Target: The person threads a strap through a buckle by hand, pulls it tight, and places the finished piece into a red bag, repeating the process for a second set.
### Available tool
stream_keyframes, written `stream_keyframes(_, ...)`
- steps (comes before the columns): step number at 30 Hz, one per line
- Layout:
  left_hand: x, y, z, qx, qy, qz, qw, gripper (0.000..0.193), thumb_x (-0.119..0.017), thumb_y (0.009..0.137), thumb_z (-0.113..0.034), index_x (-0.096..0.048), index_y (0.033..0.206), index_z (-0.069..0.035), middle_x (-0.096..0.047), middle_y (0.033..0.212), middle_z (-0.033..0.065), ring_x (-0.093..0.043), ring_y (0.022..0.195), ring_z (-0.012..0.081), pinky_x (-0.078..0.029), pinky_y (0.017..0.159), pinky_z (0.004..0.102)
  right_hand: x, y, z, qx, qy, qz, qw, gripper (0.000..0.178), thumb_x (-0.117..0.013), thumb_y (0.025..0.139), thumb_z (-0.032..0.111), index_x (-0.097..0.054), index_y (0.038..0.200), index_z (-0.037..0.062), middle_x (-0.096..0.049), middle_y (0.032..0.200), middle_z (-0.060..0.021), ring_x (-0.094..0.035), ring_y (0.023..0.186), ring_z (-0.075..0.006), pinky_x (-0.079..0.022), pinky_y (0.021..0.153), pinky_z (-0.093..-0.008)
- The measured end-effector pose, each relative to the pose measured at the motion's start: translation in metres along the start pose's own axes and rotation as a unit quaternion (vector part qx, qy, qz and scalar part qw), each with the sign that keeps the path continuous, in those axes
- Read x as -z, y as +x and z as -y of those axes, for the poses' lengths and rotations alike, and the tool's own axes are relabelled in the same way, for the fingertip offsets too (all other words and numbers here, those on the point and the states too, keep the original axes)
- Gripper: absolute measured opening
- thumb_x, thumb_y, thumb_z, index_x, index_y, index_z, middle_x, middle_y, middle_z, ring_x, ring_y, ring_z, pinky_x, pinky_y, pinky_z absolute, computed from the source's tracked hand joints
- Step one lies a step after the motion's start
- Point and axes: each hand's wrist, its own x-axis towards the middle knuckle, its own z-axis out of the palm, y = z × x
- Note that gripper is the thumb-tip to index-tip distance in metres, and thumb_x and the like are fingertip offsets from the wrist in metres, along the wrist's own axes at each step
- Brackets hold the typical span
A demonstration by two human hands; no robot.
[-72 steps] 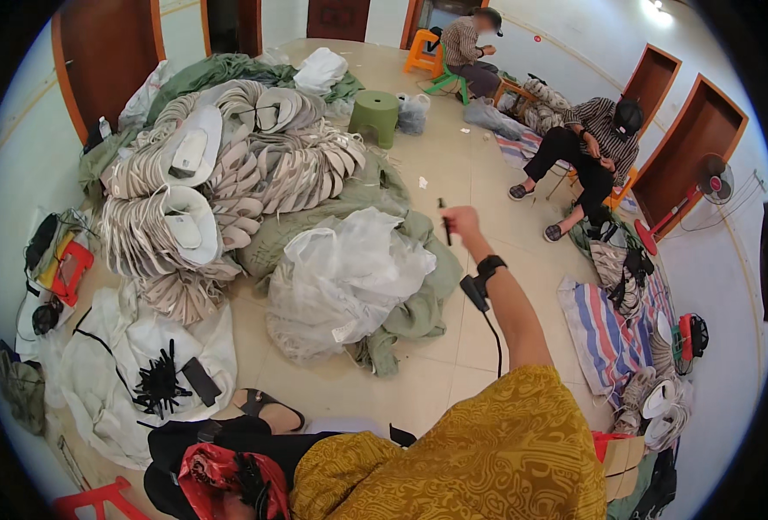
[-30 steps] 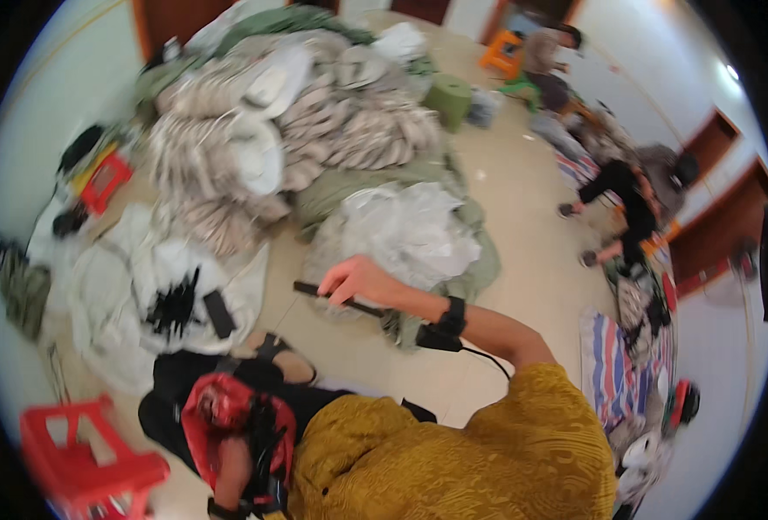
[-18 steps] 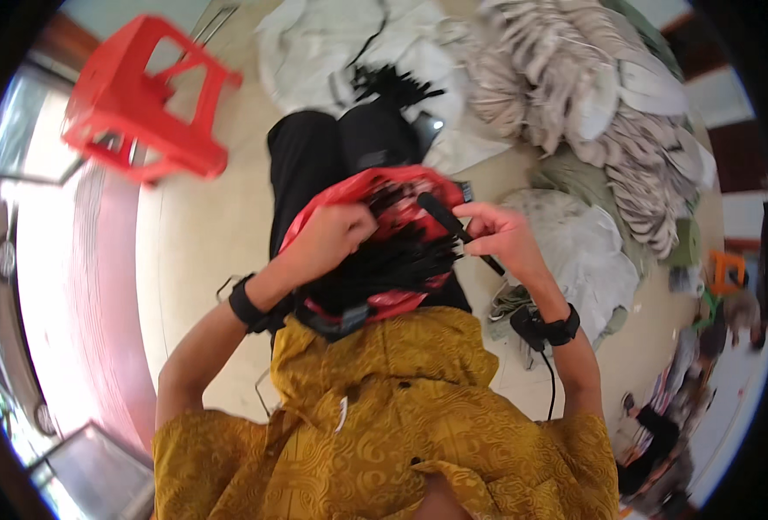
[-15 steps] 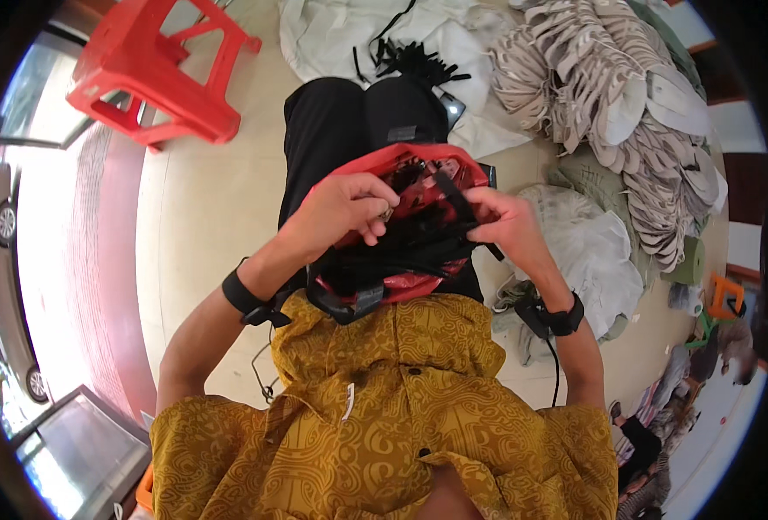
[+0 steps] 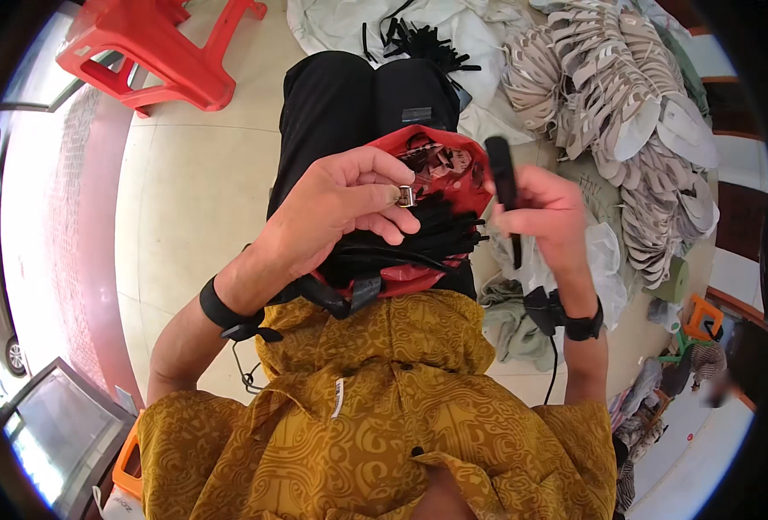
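Note:
A small shiny metal buckle [image 5: 406, 197] is pinched between the thumb and fingers of my left hand [image 5: 336, 204], just above a red plastic bag [image 5: 470, 186] on my lap. My right hand [image 5: 548, 212] grips a black fabric strap [image 5: 502, 169], which stands out above and below my fingers, right of the bag. Inside the bag lies a bundle of similar black straps [image 5: 418, 238]. Small pieces too jumbled to make out sit toward the bag's far side.
On the right lie large stacks of beige shoe uppers [image 5: 605, 95]. A white sheet [image 5: 332, 22] ahead carries a pile of black straps [image 5: 427, 43]. A red plastic stool [image 5: 154, 52] stands at the far left. Green-grey cloth [image 5: 522, 321] rests on the floor at right.
My right hand has lifted the strap out of the bag and moved right. My left hand is raised slightly, and the buckle shows more clearly.

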Motion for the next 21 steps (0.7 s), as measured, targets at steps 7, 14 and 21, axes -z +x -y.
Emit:
stream_keyframes(7, -0.007, 0.001, -0.006, -0.021, 0.008, -0.023, 0.999, 0.012, -0.049, 0.081, -0.003, -0.049, 0.092, 0.002, -0.054, 0.084, 0.0093, -0.06, 0.069, 0.017, -0.05, 0.058, 0.0238, -0.027, 0.021, 0.014, 0.001, 0.137, 0.105, 0.985, 0.038, -0.06, 0.065, 0.001, -0.053, 0.102, -0.0012, -0.054, 0.068, -0.0003, -0.047, 0.054, -0.0032, -0.037, 0.047, -0.0173)
stream_keyframes(14, -0.006, 0.004, -0.012, -0.061, 0.028, -0.026, 0.997, 0.011, -0.049, 0.08, 0.0, -0.049, 0.091, 0.002, -0.054, 0.081, 0.0084, -0.059, 0.068, 0.0154, -0.05, 0.057, 0.023, -0.03, 0.028, 0.011, 0.054, 0.062, 0.027, 0.996, 0.039, -0.062, 0.065, 0.001, -0.054, 0.103, 0.0002, -0.048, 0.058, 0.0036, -0.041, 0.05, -0.0014, -0.029, 0.043, -0.0163)
stream_keyframes(21, -0.001, 0.013, -0.019, -0.066, 0.076, -0.05, 0.994, 0.013, -0.048, 0.078, 0.003, -0.048, 0.091, 0.003, -0.054, 0.079, 0.0076, -0.058, 0.067, 0.0133, -0.049, 0.058, 0.0223, -0.03, 0.039, 0.014, 0.007, 0.055, 0.075, 0.996, 0.029, -0.064, 0.064, 0.001, -0.058, 0.093, -0.0007, -0.047, 0.055, 0.0036, -0.039, 0.047, -0.0011, -0.028, 0.042, -0.0163)
